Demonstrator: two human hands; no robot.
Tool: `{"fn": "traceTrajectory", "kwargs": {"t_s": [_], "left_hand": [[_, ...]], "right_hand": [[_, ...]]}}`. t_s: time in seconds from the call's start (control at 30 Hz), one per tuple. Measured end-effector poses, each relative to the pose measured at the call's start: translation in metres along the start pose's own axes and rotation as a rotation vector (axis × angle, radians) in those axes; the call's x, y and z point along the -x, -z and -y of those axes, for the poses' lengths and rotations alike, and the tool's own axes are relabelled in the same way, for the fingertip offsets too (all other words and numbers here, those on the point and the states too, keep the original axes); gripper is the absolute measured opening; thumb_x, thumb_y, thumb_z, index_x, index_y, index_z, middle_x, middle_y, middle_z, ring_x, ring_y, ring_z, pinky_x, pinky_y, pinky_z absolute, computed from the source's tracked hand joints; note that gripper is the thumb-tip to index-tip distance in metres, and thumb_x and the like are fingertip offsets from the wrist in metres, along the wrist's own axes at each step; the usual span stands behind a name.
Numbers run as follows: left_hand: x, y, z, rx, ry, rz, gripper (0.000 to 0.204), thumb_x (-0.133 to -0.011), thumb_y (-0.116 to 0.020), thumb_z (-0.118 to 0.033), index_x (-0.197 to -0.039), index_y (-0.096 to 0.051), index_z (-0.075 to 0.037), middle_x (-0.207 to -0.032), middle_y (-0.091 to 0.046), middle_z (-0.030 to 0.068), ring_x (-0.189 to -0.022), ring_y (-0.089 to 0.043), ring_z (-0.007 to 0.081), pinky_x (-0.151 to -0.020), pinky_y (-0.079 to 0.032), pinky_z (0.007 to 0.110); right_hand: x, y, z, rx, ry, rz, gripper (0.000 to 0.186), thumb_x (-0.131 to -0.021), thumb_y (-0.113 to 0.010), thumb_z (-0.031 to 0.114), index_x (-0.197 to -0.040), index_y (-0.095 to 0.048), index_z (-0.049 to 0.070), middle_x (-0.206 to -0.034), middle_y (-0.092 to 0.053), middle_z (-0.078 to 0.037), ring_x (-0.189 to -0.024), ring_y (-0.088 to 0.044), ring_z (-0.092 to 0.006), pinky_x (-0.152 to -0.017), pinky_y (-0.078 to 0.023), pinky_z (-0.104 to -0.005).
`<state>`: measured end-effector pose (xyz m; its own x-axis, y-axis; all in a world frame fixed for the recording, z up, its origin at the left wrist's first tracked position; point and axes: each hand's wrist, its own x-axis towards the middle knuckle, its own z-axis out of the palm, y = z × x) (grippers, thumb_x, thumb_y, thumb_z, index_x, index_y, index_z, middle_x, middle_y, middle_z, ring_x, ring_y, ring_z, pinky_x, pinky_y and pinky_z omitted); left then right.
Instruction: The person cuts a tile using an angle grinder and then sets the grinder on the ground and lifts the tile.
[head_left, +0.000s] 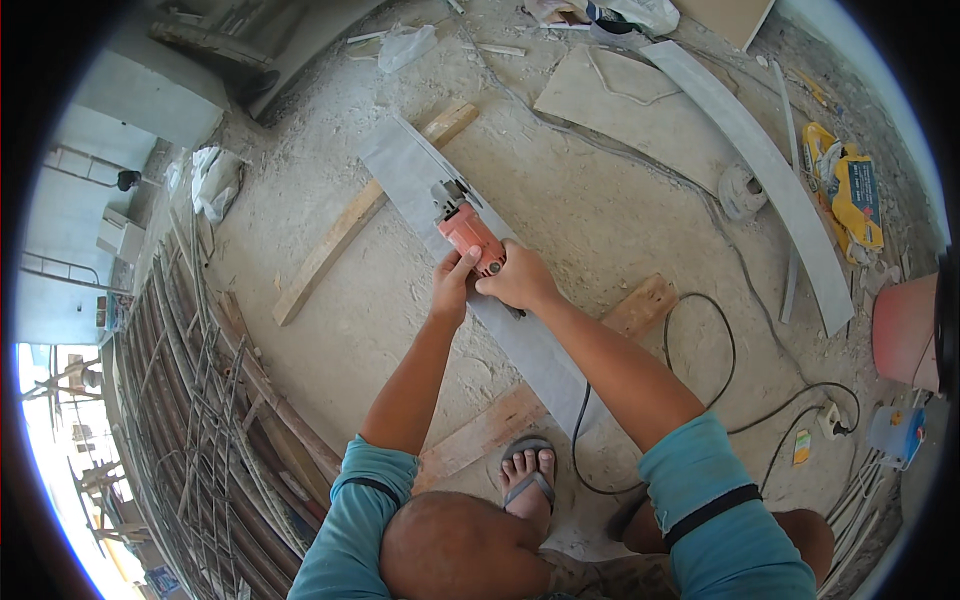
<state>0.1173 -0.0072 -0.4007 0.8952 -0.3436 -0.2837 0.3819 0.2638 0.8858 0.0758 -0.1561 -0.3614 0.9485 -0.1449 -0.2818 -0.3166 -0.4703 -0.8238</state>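
Note:
Both of my hands are closed on a red angle grinder (466, 232), whose metal head points away from me. My left hand (453, 290) grips the left side of its body, thumb on top. My right hand (523, 277) wraps round the rear end. Beneath the tool lies a long grey tile-like panel (535, 352), slanting from far left to near right. A dark line parts a narrow strip (428, 150) along the panel's far right edge. The panel rests across two wooden planks (330, 250). How the disc meets the panel is hidden.
A black cord (733, 350) loops on the right toward a socket (830, 420). Pipes and metal rods (190, 400) are piled left. A long curved grey strip (770, 170), a yellow bag (857, 205) and a red bucket (905, 335) lie right. My sandalled foot (528, 478) is near the panel.

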Motion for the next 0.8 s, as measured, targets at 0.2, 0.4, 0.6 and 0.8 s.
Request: {"fn": "traceTrajectory", "kwargs": {"t_s": [0.2, 0.4, 0.6, 0.8], "left_hand": [[-0.0016, -0.0017, -0.0035, 0.006, 0.024, 0.001, 0.045, -0.091, -0.068, -0.03, -0.119, -0.058, 0.003, -0.104, -0.067, 0.0087, -0.088, -0.065, 0.0149, -0.08, -0.051, 0.028], [-0.0026, 0.0012, -0.0058, -0.037, 0.052, -0.014, 0.045, -0.092, -0.066, -0.032, -0.119, -0.058, 0.003, -0.101, -0.067, 0.0086, -0.086, -0.065, 0.0147, -0.077, -0.051, 0.028], [-0.0046, 0.0016, -0.0073, -0.051, 0.077, -0.028, 0.045, -0.093, -0.065, -0.035, -0.117, -0.058, 0.003, -0.096, -0.067, 0.0078, -0.08, -0.065, 0.0144, -0.072, -0.051, 0.027], [-0.005, 0.0014, -0.0067, -0.053, 0.094, -0.043, 0.045, -0.093, -0.064, -0.036, -0.116, -0.059, 0.003, -0.093, -0.067, 0.0073, -0.076, -0.064, 0.0135, -0.068, -0.051, 0.026]], "right_hand": [[-0.0033, -0.0008, 0.0004, 0.015, -0.01, -0.001, 0.05, -0.06, -0.075, 0.029, -0.097, -0.06, -0.002, -0.094, -0.068, -0.024, -0.09, -0.066, -0.0394, -0.078, -0.053, -0.0439], [-0.0049, -0.0025, 0.005, 0.017, -0.039, -0.014, 0.052, -0.058, -0.076, 0.03, -0.096, -0.061, -0.002, -0.092, -0.068, -0.024, -0.088, -0.067, -0.0385, -0.077, -0.052, -0.0429], [-0.0066, -0.0001, 0.0077, 0.015, -0.052, 0.001, 0.053, -0.059, -0.074, 0.028, -0.099, -0.062, -0.003, -0.095, -0.068, -0.024, -0.09, -0.067, -0.0386, -0.078, -0.053, -0.0424], [-0.0083, -0.0001, 0.0071, 0.016, -0.065, 0.021, 0.052, -0.059, -0.074, 0.027, -0.099, -0.063, -0.004, -0.096, -0.068, -0.025, -0.091, -0.067, -0.0385, -0.078, -0.054, -0.0423]]}}
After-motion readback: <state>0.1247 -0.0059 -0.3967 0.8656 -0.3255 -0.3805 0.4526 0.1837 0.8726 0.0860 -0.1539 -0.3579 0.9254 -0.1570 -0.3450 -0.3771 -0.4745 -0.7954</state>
